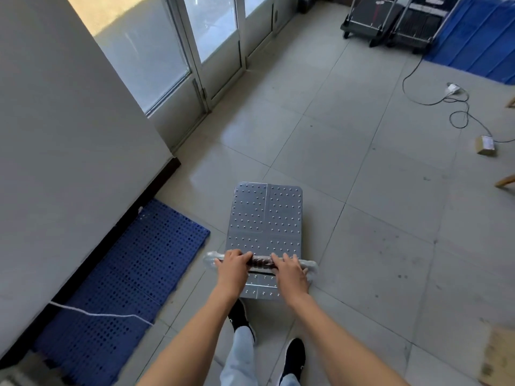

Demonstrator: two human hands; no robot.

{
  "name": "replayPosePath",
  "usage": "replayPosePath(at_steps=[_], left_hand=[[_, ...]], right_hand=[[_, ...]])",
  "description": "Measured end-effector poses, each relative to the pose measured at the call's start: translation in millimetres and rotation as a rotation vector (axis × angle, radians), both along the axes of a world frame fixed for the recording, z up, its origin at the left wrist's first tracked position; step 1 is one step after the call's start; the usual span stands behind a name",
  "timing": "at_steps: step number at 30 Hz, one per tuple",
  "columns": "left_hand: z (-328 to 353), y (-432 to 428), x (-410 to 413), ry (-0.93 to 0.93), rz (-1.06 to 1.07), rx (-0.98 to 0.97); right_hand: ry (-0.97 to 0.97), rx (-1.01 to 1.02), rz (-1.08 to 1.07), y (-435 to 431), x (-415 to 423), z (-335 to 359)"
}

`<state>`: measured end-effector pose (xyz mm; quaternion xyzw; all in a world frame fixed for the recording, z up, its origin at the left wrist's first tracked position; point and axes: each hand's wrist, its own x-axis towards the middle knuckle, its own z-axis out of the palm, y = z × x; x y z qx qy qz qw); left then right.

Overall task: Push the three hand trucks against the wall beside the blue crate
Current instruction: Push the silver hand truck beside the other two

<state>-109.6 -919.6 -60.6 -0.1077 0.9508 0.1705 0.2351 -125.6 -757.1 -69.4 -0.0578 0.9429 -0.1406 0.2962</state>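
Two dark shoes (294,358) and pale trouser legs at the bottom. Both hands are on one hand truck (267,215), which stands mid-floor, well apart from the far wall. The left hand (232,264) has its fingers wrapped over the handle (260,262). The right hand (289,271) grips the same bar just beside it. The deck is studded metal with no readable brand.

One blue perforated mat (133,277) lies along the near wall on the left, with one white cord (97,313) across it. One cardboard sheet (498,355) is at the right edge.

Further out:
- one small box (485,144) with a label too small to read
- one black cable (434,101) looping across the tiles
- one white plug (452,89)

At the far end, two more hand trucks stand side by side, the left parked truck (362,26) and the right parked truck (412,32). The right one is just beside the blue crate (479,37). That makes three trucks. The glass doors (211,37) are at the far left.
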Motion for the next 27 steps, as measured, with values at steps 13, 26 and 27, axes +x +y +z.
replayPosePath(at_steps=[13,26,27], left_hand=[[-9,-60,-193,0.072,-0.221,-0.002],[-9,-95,-424,0.039,-0.227,0.017],[-7,-98,-441,0.028,-0.227,0.015]], right_hand=[[0.018,0.041,-0.093,-49,-192,-3],[-0.028,0.002,-0.107,-81,-417,11],[-0.033,-0.003,-0.107,-84,-432,13]])
